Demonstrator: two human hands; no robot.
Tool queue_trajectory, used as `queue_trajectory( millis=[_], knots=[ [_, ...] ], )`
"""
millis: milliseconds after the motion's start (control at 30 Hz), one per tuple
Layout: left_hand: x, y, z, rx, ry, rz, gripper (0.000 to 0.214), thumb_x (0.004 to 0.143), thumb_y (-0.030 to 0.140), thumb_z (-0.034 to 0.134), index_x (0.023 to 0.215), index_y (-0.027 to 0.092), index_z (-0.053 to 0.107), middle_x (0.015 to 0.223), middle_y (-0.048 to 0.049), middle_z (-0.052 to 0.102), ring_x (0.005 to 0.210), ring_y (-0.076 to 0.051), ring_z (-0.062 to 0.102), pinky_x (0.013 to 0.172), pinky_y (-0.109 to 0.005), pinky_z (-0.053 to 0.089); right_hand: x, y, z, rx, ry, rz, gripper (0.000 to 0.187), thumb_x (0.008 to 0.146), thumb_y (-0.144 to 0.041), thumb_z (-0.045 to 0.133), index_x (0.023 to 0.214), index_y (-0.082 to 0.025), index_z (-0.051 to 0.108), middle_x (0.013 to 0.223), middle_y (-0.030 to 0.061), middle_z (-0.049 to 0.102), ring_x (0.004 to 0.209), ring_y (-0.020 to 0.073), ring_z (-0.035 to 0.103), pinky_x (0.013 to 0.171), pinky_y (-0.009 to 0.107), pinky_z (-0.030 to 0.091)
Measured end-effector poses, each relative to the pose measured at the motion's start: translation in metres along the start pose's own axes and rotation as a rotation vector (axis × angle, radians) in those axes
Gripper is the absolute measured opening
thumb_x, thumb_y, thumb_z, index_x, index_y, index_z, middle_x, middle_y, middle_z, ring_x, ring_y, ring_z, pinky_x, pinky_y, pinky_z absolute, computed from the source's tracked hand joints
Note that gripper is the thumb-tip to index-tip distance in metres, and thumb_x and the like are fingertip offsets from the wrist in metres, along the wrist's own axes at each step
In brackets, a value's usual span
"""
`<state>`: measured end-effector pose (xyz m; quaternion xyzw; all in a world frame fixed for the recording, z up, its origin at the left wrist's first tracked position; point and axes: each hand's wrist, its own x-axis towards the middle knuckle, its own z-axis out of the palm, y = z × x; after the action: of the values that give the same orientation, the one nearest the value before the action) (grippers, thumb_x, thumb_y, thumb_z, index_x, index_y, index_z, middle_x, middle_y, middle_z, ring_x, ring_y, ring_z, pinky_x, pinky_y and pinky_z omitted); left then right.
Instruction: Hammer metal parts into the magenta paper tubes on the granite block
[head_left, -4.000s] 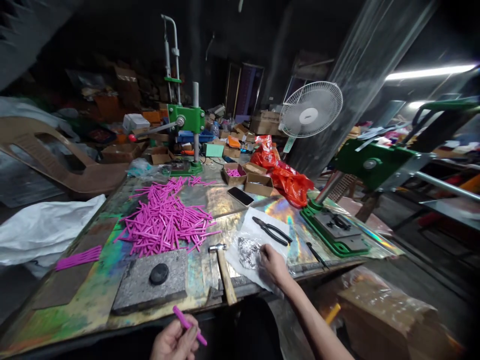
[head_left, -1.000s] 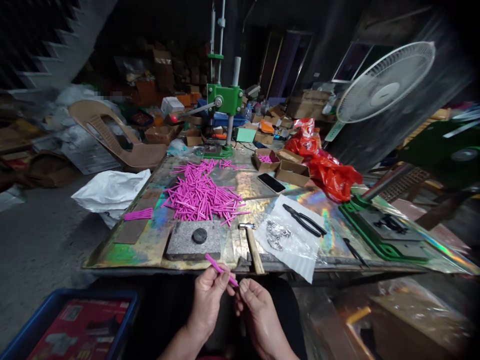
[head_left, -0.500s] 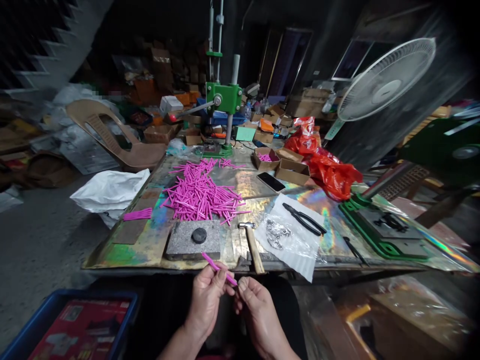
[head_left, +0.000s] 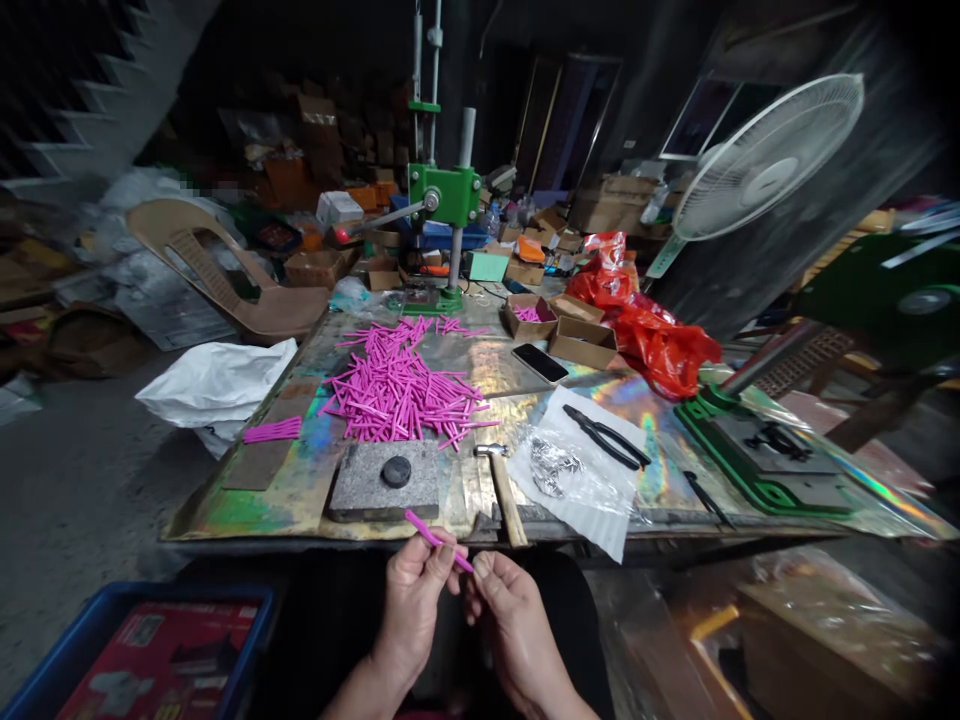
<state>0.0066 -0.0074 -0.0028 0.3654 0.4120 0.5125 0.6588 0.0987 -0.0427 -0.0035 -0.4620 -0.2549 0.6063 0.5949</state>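
Observation:
Between my two hands, just off the table's front edge, is a thin pink stick (head_left: 422, 529), slanting down to the right. My left hand (head_left: 414, 590) pinches it around the middle. The fingertips of my right hand (head_left: 512, 607) are closed at its lower right end; whether they hold a further small piece there is hidden. Ahead lies a loose heap of the same pink sticks (head_left: 401, 390). A grey stone block (head_left: 352, 482) with a round black piece (head_left: 396, 471) on top sits in front of the heap. A hammer (head_left: 508, 500) lies to its right.
Pliers (head_left: 606, 438) and a clear bag of small metal parts (head_left: 555, 468) rest on white sheeting. A phone (head_left: 540, 363), small cardboard boxes (head_left: 583, 342) and red plastic bags (head_left: 660, 345) lie behind. Green presses stand at the back (head_left: 446, 195) and right (head_left: 765, 480). A blue bin (head_left: 262, 610) is low left.
The right fingertips have come up against the stick's lower end, where a small gap showed before. Otherwise the view has only shifted slightly.

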Motion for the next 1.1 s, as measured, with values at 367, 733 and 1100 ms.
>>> queue_trajectory(
  millis=[367, 733, 1100],
  knots=[
    [0.004, -0.002, -0.003, -0.016, 0.028, -0.042, 0.024, 0.066, 0.036, 0.067, 0.07, 0.014, 0.06, 0.061, 0.0002, 0.061, 0.044, -0.006, 0.043, 0.045, -0.019, 0.035, 0.004, 0.005, -0.01, -0.011, 0.019, 0.006, 0.034, 0.069, -0.044, 0.063, 0.056, -0.018, 0.045, 0.049, -0.0042, 0.042, 0.047, 0.0097, 0.032, 0.049, 0.023, 0.026],
    [0.004, 0.006, -0.002, -0.03, 0.085, -0.043, 0.027, 0.062, 0.039, 0.069, 0.069, 0.014, 0.059, 0.057, -0.0002, 0.061, 0.047, -0.01, 0.052, 0.041, -0.019, 0.039, 0.009, 0.007, -0.007, -0.099, 0.012, -0.004, 0.036, 0.071, -0.048, 0.06, 0.059, -0.018, 0.046, 0.052, -0.0041, 0.043, 0.048, 0.01, 0.033, 0.048, 0.023, 0.026],
    [0.068, 0.046, -0.05, 0.264, 0.248, 0.35, 0.017, 0.063, 0.031, 0.066, 0.067, 0.016, 0.061, 0.05, 0.0028, 0.06, 0.041, -0.008, 0.048, 0.046, -0.019, 0.04, 0.012, 0.016, -0.031, -0.038, 0.07, 0.072, 0.035, 0.06, -0.048, 0.07, 0.059, -0.017, 0.053, 0.051, -0.0036, 0.044, 0.044, 0.009, 0.033, 0.043, 0.022, 0.025]
  ],
)
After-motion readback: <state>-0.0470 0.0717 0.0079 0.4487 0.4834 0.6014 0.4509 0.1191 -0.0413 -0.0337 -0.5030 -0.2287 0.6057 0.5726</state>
